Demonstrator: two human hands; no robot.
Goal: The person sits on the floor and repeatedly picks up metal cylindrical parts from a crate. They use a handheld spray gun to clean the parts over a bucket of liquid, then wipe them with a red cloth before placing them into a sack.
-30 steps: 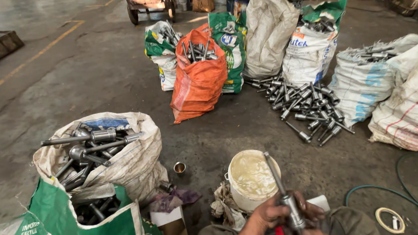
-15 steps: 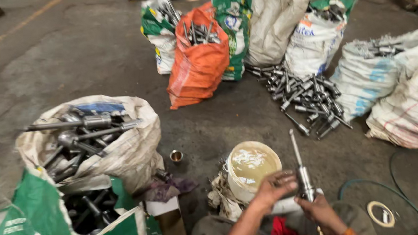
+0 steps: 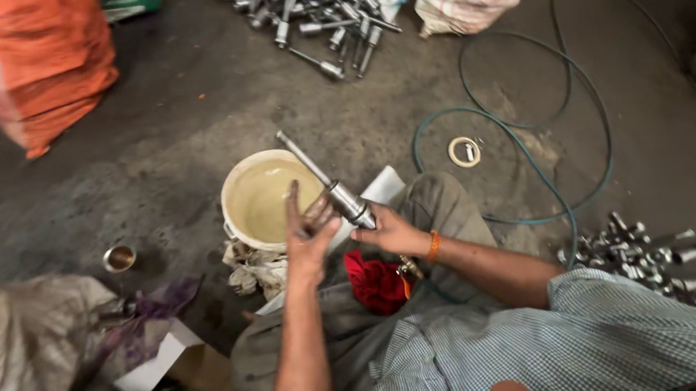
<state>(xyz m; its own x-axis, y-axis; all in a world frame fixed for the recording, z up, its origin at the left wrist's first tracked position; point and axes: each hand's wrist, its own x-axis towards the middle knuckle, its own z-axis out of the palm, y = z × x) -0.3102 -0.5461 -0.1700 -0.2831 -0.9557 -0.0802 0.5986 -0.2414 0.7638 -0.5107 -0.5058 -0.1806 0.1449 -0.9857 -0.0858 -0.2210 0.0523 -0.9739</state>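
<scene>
Two hands: right hand grips one metal shaft; left hand open-fingered (touching it), above one bucket.

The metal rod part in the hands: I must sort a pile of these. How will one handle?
The metal rod part looks like solid steel, so probably stiff and heavy for its size. Its round, shiny shaft may be slippery and would likely roll on the floor. The right hand grips its thicker collar, probably the surest hold.

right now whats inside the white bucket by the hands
The white bucket holds a pale yellowish, creamy fill right across it, nothing resting on top. The left hand and the metal shaft in the right hand cover its near-right edge. What lies below the surface is hidden.
</scene>
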